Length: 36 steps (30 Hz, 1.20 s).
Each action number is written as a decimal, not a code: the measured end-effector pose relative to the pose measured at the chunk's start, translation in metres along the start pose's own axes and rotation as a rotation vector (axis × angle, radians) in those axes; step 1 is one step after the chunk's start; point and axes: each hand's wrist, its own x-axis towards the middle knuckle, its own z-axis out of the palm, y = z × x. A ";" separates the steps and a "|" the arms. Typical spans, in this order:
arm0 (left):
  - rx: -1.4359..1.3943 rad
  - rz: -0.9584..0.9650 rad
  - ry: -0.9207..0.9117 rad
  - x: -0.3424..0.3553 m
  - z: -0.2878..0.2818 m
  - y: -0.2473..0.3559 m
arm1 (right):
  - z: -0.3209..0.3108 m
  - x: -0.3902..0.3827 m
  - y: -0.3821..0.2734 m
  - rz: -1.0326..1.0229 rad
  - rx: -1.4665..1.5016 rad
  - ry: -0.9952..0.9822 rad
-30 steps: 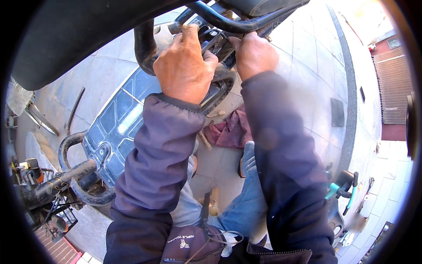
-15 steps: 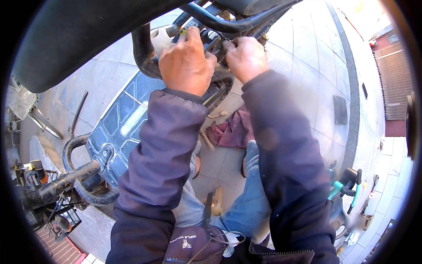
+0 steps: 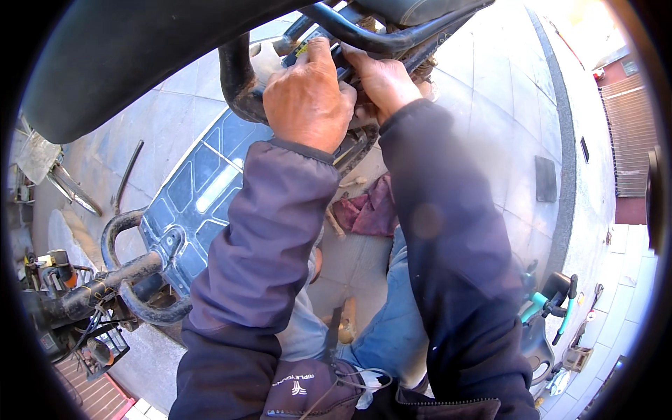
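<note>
Head view shows bare left hand and bare right hand near twelve o'clock, both curled, grip impossible to tell, at a curved black metal tube's six-o'clock side.

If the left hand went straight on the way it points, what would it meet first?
Likely the curved black tube just ahead of the left hand in view, though depth is unclear; the hand might pass underneath.

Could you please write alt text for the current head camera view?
A person's left hand and right hand are close together beside a black tubular frame; what they hold is hidden. A blue panel is at left, and a dark red cloth lies below.
</note>
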 end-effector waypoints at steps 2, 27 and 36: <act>0.005 0.002 0.002 0.000 0.000 -0.001 | 0.005 0.009 0.004 -0.028 0.050 0.002; 0.020 -0.066 0.017 0.003 0.000 0.004 | -0.016 -0.003 0.003 0.097 0.287 -0.376; 0.040 -0.019 -0.024 0.002 0.003 0.000 | -0.015 0.000 0.011 0.094 0.484 -0.342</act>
